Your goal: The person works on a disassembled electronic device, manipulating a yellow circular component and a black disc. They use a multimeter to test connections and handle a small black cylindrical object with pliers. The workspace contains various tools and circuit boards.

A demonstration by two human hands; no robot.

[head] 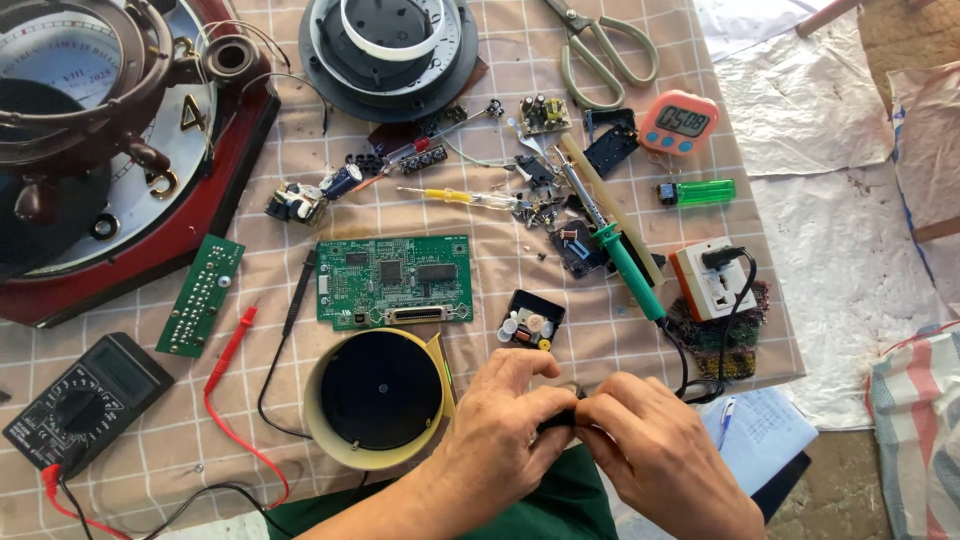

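The work surface is a table under a beige grid-patterned cloth (pixel 600 345), crowded across most of its width; its right edge runs down past the white socket adapter with a black plug (pixel 712 282), and its near edge lies just in front of the hands, so the only open cloth is a narrow strip between the round can and the hands. At far left, a large red-framed wall clock with a brass ship's-wheel face (pixel 110 150) overhangs the left border of the view. A round black clock movement housing with a white ring (pixel 390 50) sits at the top centre. Below it lies a green rectangular circuit board (pixel 395 282), and just nearer stands a round cream-coloured can with a black disc set inside it (pixel 378 395). A black multimeter (pixel 85 400) rests at lower left with red and black leads trailing across the cloth. A green-handled soldering iron (pixel 625 265) lies diagonally right of centre. A small open black plastic case (pixel 532 322) holds white and yellow gear parts. The left hand (pixel 500 425) and right hand (pixel 660 450) meet at the near edge, fingertips pressed together, pinching a small dark part (pixel 562 415) between them; it is mostly hidden, and its shape cannot be told.
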